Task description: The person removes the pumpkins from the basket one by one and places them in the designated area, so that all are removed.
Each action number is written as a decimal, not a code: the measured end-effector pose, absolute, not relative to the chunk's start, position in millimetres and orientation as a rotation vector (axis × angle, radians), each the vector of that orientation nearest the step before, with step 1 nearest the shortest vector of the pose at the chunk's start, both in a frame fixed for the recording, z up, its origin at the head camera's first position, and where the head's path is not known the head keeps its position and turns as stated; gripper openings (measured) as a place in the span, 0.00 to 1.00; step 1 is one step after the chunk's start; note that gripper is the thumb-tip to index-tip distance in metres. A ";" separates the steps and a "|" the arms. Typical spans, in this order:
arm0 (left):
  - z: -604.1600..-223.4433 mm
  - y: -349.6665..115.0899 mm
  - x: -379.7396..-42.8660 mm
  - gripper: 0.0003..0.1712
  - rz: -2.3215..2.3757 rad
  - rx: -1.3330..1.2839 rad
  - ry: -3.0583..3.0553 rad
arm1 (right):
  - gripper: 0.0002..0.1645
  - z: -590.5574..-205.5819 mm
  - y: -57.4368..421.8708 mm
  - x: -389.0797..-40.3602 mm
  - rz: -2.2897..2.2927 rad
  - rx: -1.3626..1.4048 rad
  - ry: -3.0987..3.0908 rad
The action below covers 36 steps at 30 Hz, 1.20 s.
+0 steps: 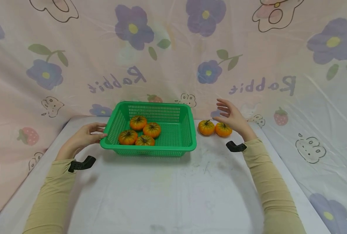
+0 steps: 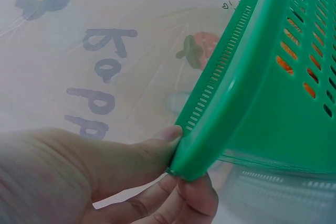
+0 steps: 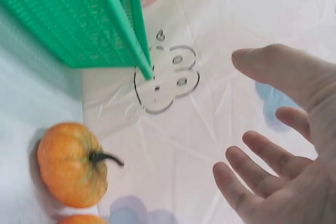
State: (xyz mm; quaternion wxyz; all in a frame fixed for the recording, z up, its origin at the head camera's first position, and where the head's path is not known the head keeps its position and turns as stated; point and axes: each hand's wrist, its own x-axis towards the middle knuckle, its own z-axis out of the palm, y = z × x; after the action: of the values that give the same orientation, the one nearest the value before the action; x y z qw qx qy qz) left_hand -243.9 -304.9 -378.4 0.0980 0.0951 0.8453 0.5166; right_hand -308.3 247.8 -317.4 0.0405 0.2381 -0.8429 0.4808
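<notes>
While basket [image 1: 167, 148] holds pumpkins [image 1: 152, 130] (four), two outside

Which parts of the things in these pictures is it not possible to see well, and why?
Head view: the underside of the front pumpkin, hidden by the near rim of the basket.
Head view: the top of the right loose pumpkin, covered by the right hand.
Left wrist view: most of the basket's contents, behind its wall; only orange patches show through holes.
Right wrist view: most of that loose pumpkin, cut off by the bottom edge.
</notes>
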 end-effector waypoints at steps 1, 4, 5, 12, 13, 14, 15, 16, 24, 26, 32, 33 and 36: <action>-378.4 -304.7 -243.8 0.39 1.529 0.286 2.502 | 0.43 -315.6 244.1 -308.2 1.470 0.745 -2.580; -377.8 -304.9 -243.4 0.38 1.519 0.293 2.507 | 0.43 -311.2 234.0 -309.3 1.475 0.793 -2.574; -377.5 -304.9 -243.4 0.38 1.516 0.292 2.510 | 0.44 -310.1 230.9 -310.3 1.478 0.810 -2.574; -374.8 -302.7 -245.4 0.36 1.537 0.259 2.508 | 0.45 -304.9 209.6 -316.5 1.468 0.918 -2.585; -374.4 -302.4 -245.4 0.36 1.536 0.256 2.509 | 0.45 -304.4 206.0 -316.6 1.469 0.924 -2.588; -374.3 -302.1 -245.4 0.35 1.537 0.254 2.509 | 0.45 -304.1 202.2 -316.8 1.466 0.928 -2.595; -374.3 -302.0 -245.3 0.35 1.535 0.258 2.511 | 0.45 -303.8 198.3 -317.2 1.466 0.934 -2.598; -374.3 -301.9 -245.2 0.35 1.534 0.258 2.513 | 0.45 -304.1 194.7 -318.3 1.458 0.946 -2.602; -377.9 -303.1 -244.1 0.35 1.547 0.244 2.502 | 0.46 -322.9 171.5 -339.5 1.401 1.107 -2.623; -377.4 -303.0 -243.4 0.36 1.537 0.244 2.508 | 0.46 -324.5 165.0 -341.6 1.404 1.137 -2.627; -375.9 -302.4 -242.1 0.36 1.548 0.246 2.491 | 0.46 -326.1 144.6 -343.6 1.374 1.204 -2.646; -376.0 -302.3 -242.3 0.36 1.554 0.243 2.486 | 0.46 -326.4 141.1 -344.0 1.363 1.222 -2.645; -375.7 -301.8 -243.1 0.35 1.571 0.235 2.475 | 0.46 -327.1 131.2 -344.5 1.356 1.285 -2.640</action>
State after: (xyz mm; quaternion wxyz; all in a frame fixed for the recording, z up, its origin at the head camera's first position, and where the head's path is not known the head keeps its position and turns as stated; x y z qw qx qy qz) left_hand -243.1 -301.8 -375.7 0.1003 0.0796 0.8373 0.5315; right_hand -344.5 131.2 -327.1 -0.0465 0.3968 -0.8154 0.4188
